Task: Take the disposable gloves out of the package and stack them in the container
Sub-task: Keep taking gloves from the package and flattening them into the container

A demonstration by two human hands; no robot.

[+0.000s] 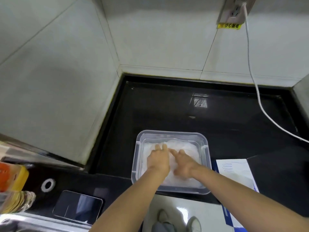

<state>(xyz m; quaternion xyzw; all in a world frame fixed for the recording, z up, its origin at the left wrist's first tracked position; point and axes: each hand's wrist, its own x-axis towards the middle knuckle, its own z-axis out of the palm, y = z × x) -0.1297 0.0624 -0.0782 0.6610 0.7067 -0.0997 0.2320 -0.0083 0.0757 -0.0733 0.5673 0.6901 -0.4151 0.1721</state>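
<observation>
A clear square plastic container (172,133) stands on the black counter near its front edge. Inside it lies a heap of thin whitish disposable gloves (187,148). My left hand (158,160) rests flat on the left part of the heap, fingers spread and pointing away from me. My right hand (183,162) lies on the heap beside it, fingers spread and angled to the left, almost touching the left hand. The white and blue glove package (235,174) lies flat on the counter just right of the container.
A white cable (260,104) hangs from a wall socket (234,10) and trails across the counter at the back right. A dark phone (77,206) lies at the front left, next to a round metal ring (48,185) and a bottle (13,190).
</observation>
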